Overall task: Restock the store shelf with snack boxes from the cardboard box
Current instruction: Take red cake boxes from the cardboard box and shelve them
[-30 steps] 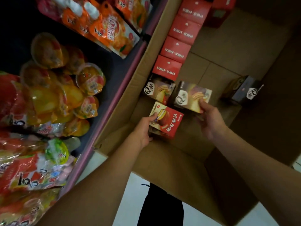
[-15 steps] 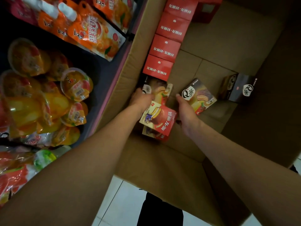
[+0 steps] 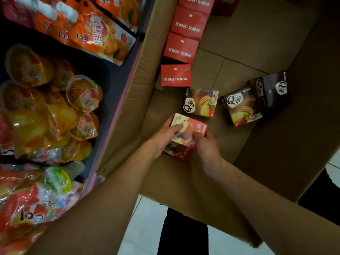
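A red snack box (image 3: 189, 128) is held at the centre of the frame, low inside the open cardboard box (image 3: 184, 183). It is gripped by the left hand (image 3: 163, 138) on its left edge, thumb laid over the top face, and by the right hand (image 3: 207, 146) on its right edge, fingers curled round the near corner. A second red box (image 3: 179, 152) appears to lie directly beneath it; whether both are held cannot be told.

The box is judged light and stiff, a thin printed carton that would dent if squeezed hard. Its glossy faces are probably a little slippery, so a hold across two opposite edges is thought best.

Its top face is red with a cream corner and a picture of a round filled cake; the print is blurred.

Just above it, a Q-brand pie box (image 3: 201, 103) lies flat, with a darker one (image 3: 242, 107) and a black box (image 3: 272, 90) to the right. A row of red boxes (image 3: 181, 47) runs up the carton's left wall. The store shelf (image 3: 117, 85) fills the left of the frame, stocked with jelly cups (image 3: 83, 93) and orange pouches (image 3: 103, 36).
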Tool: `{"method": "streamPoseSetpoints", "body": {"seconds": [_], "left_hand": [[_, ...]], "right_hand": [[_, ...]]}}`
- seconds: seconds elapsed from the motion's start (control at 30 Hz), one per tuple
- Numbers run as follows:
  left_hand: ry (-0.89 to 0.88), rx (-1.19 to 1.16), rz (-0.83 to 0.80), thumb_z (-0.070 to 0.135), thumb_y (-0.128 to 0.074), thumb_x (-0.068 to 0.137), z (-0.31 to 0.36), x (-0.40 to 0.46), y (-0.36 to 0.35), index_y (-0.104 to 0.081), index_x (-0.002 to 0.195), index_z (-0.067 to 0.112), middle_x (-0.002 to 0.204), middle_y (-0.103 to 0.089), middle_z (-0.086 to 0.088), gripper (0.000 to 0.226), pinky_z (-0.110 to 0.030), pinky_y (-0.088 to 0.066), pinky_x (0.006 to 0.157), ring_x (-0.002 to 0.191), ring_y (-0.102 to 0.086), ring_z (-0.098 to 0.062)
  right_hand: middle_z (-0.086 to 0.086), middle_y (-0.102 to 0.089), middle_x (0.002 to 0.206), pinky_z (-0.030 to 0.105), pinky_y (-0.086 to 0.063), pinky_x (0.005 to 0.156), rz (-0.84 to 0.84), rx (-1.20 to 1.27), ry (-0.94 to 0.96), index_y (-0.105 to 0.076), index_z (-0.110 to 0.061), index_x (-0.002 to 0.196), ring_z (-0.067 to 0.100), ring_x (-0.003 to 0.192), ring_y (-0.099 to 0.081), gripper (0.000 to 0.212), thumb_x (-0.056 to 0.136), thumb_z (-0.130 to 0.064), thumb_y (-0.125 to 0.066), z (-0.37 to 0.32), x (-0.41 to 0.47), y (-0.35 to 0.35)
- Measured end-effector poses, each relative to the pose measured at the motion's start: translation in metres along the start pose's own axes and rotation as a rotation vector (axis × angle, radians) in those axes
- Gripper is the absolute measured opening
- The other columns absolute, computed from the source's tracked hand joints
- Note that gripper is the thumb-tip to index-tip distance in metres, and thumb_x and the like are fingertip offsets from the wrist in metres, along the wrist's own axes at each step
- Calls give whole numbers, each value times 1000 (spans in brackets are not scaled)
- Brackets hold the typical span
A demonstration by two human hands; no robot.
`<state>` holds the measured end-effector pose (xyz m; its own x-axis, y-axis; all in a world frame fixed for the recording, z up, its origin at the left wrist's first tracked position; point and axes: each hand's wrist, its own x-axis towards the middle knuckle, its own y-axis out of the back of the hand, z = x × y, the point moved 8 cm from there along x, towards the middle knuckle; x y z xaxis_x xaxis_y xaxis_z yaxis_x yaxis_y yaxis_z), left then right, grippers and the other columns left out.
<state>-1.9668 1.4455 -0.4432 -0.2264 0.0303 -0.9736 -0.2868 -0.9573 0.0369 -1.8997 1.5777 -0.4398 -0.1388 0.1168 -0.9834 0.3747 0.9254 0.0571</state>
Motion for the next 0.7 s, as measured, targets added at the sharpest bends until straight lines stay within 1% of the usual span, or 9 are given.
{"method": "streamPoseSetpoints", "body": {"seconds": [0.07, 0.13, 0.23, 0.33, 0.43, 0.5, 0.57, 0.63, 0.7], "left_hand": [[-35, -85, 48, 15, -60, 94, -9, -9, 3, -37, 147, 32, 114, -67, 1, 60, -20, -55, 64, 92, -67, -13], [-42, -93, 79, 10, -64, 92, -21, -18, 13, -37, 147, 28, 114, -65, -1, 64, -16, -54, 59, 91, -66, -11], [25, 18, 82, 1, -66, 86, -38, -23, 34, -30, 151, 27, 118, -64, -4, 79, -26, -54, 74, 99, -65, -18], [95, 137, 35, -2, -67, 81, -41, -18, 40, -21, 155, 25, 119, -64, -5, 91, -33, -53, 86, 103, -63, -20], [115, 78, -16, -6, -69, 72, -35, -7, 26, -18, 154, 32, 122, -63, -9, 104, -41, -56, 88, 104, -66, -26], [132, 44, -51, -8, -68, 72, -35, -1, 9, -30, 149, 30, 114, -67, -13, 93, -42, -56, 85, 98, -67, -28], [165, 18, -91, -6, -69, 75, -41, -4, -11, -42, 137, 25, 105, -70, -13, 74, -38, -56, 76, 88, -68, -27], [185, 24, -159, -6, -70, 77, -55, -11, -38, -51, 122, 18, 96, -74, -7, 55, -30, -57, 69, 81, -70, -20], [184, 74, -166, 1, -77, 75, -68, -16, -58, -56, 117, 13, 99, -74, -6, 48, -31, -57, 79, 89, -71, -19]], "right_hand": [[-8, -68, 114, 29, -54, 83, 17, 18, 31, -52, -27, 135, 10, 97, -66, 43, 94, -26, -62, 15, -11, -5], [-14, -67, 109, 22, -52, 77, -18, 32, 40, -50, -31, 131, 2, 95, -65, 47, 89, -23, -69, 31, -26, -6], [-10, -64, 118, 17, -46, 76, -23, -73, 47, -50, -35, 122, -4, 88, -59, 48, 85, -20, -75, 42, -31, 1], [-7, -62, 120, 22, -43, 81, -82, -35, -100, -44, -31, 135, 1, 85, -55, 67, 80, -17, -79, 50, -21, 1], [0, -72, 106, 28, -52, 75, -197, 40, -156, -54, -22, 130, 17, 91, -69, 62, 74, -3, -76, 52, -11, -14], [4, -75, 99, 28, -56, 63, -176, 97, -106, -58, -22, 126, 20, 83, -73, 56, 75, 0, -70, 39, -4, -11], [6, -74, 104, 28, -56, 60, -117, 71, -22, -57, -22, 130, 22, 82, -73, 54, 80, -5, -69, 16, 6, 5], [7, -65, 124, 31, -57, 72, -118, -140, 78, -53, -25, 137, 22, 96, -68, 55, 85, -19, -72, -9, 9, 25], [3, -55, 135, 39, -55, 90, -141, -372, 165, -57, -32, 132, 23, 109, -62, 46, 88, -37, -69, -29, 9, 41]]}}
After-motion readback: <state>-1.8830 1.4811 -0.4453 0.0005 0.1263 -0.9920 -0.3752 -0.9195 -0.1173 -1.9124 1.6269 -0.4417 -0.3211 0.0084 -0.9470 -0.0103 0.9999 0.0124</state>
